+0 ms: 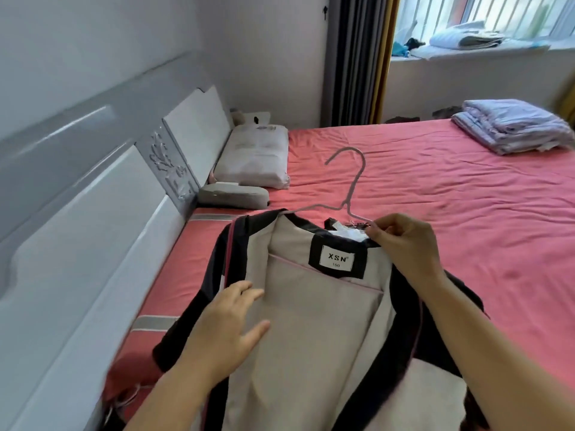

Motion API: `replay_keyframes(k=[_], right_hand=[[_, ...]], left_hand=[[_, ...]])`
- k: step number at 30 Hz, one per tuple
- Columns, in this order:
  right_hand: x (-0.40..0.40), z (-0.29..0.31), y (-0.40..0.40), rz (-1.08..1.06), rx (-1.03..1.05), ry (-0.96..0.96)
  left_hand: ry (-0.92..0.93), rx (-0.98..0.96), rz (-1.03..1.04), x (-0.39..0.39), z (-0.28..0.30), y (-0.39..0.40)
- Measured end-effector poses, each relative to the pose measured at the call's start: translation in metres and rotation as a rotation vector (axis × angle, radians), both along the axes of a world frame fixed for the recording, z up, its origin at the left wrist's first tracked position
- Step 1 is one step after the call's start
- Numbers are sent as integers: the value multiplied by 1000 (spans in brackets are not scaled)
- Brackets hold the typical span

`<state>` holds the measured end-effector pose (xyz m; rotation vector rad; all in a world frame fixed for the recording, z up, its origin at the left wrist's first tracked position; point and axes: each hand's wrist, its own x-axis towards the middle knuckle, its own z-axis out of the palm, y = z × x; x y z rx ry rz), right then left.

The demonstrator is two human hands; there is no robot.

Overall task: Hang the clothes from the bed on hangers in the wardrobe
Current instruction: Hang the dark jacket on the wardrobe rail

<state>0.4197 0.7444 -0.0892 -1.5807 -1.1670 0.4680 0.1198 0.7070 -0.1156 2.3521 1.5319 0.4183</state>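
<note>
Spread open on the bed [451,188] before us lies the jacket [311,321], its collar half-threaded on the wire hanger [351,181]. Our right hand [407,244] pinches collar and wire; our left hand [230,325] rests flat, fingers straight. Next we seat the right shoulder. No wardrobe shows; the hanger's left arm is hidden.

The lower arms of the wire hanger [348,194] are being hidden inside the jacket [314,321], whose hem is being cut off by the bottom edge. The left hand [230,325] is being blurred. The windowsill items [460,38] cannot be identified.
</note>
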Motion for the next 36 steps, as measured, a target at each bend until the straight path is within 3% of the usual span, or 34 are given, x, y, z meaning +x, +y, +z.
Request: replay_keyframes(k=[3,10,18,20,22,24,29,32,36], right_hand=[[51,-51,57,32,-77,49],[133,-162,143,148,-323,-91],[163,-224,204,194,-456,-192],[167,-241,211,272,-633,-343],[167,-255,210,379,-915,-611],[162,-263,205,412,-1035,-751],[132,-254,190,278,-749,-761],[91,-230,172,358,-464,-621],[27,-191,141,500,-315,-498]], left_hand=[[88,-117,8,52,-37,57],[260,-325,13,120,-109,121],[315,-435,49,158,-153,174],[305,-449,52,167,-160,184],[290,-467,60,174,-170,191],[288,-488,61,176,-178,192],[248,-526,78,169,-181,186],[194,-527,121,153,-170,178],[138,-497,224,117,-146,154]])
